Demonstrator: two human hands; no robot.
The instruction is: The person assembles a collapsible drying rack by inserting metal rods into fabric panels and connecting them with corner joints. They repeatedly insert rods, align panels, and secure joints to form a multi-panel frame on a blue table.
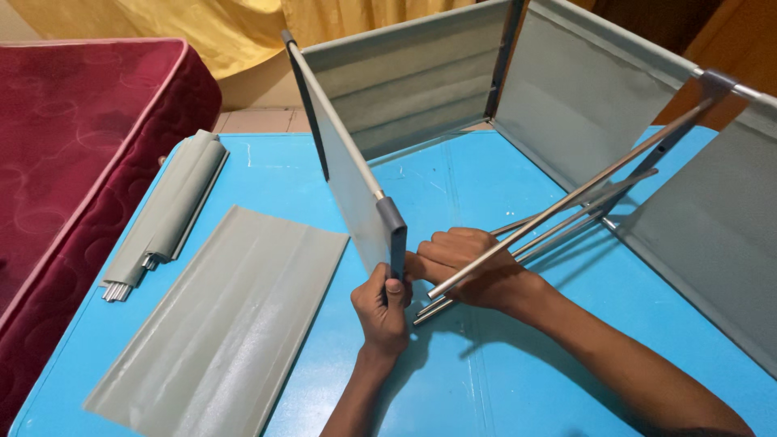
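Note:
A grey fabric-panel frame stands on a blue table (486, 380). My left hand (380, 311) grips the dark grey plastic corner connector (396, 235) at the near end of an upright fabric panel (348, 178). My right hand (465, 267) is closed next to it, at the base of that connector, over the near ends of several metal rods (558, 214). The rods slant up to the right toward another grey connector (716, 82). More grey panels (421, 77) form the back and right sides.
A flat grey fabric panel (227, 324) lies on the table at the left. Beside it is a rolled grey fabric bundle (174, 206) with metal rods sticking out. A dark red mattress (73, 154) borders the table on the left. Yellow cloth (243, 32) hangs behind.

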